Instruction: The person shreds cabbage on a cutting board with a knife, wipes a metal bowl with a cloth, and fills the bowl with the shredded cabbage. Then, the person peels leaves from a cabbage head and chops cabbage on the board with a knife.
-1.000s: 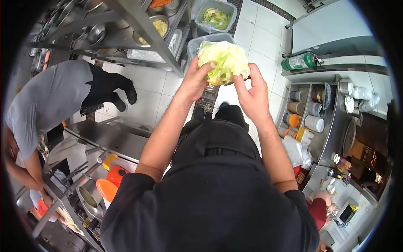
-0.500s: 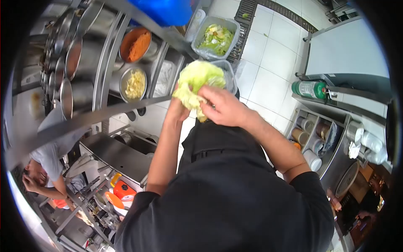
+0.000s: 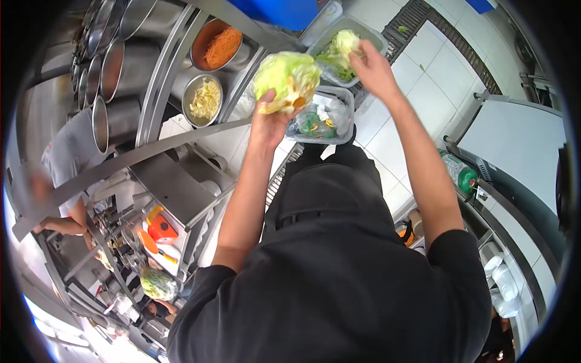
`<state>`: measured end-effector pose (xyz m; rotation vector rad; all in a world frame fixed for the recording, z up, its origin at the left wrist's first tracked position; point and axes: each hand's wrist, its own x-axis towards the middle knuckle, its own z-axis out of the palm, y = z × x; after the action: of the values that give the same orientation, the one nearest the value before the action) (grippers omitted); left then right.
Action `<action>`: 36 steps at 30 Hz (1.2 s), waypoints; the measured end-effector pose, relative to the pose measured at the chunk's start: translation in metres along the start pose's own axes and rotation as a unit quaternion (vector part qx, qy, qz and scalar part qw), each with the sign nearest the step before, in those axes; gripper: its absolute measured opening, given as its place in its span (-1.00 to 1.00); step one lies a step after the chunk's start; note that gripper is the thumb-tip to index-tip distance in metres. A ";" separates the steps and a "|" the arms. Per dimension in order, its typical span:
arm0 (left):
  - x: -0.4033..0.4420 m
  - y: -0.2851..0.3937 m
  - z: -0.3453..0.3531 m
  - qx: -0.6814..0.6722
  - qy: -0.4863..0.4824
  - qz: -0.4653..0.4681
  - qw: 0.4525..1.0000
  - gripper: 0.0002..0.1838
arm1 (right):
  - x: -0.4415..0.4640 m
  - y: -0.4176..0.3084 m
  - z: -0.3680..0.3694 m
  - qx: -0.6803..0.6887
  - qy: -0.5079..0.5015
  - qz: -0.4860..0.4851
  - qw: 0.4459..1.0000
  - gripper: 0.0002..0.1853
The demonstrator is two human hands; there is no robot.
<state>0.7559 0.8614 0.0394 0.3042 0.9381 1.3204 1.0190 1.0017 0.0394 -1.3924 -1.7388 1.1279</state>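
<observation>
My left hand [image 3: 272, 124] holds a head of lettuce [image 3: 285, 78] with brownish spots on its lower right side. My right hand [image 3: 370, 65] is stretched out over a grey bin [image 3: 376, 37] and pinches a pale torn lettuce leaf [image 3: 346, 42]. Green leaves lie in that bin, under the held leaf. Nearer my body, a second clear bin [image 3: 345, 121] has a plastic liner with some green and yellow scraps inside. The lettuce head is above and to the left of this second bin.
On the left, a metal shelf holds a pot of shredded orange food [image 3: 223, 48], a bowl of pale pieces [image 3: 204, 100] and several steel pots [image 3: 118, 72]. A co-worker in grey [image 3: 75, 145] stands beyond. A green cylinder [image 3: 458, 172] is at right.
My right hand has left the lettuce head and moved up and right to the far bin with a leaf. My left hand still holds the head. The view has turned.
</observation>
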 end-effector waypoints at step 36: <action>0.035 0.063 0.052 0.361 -0.058 0.180 0.913 0.27 | -0.041 -0.069 0.064 0.443 -0.106 0.191 0.869 -0.40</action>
<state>0.7495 0.9266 0.0992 1.1615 1.2884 1.2167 0.9431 0.9424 0.0751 -1.0325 -0.8183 2.0173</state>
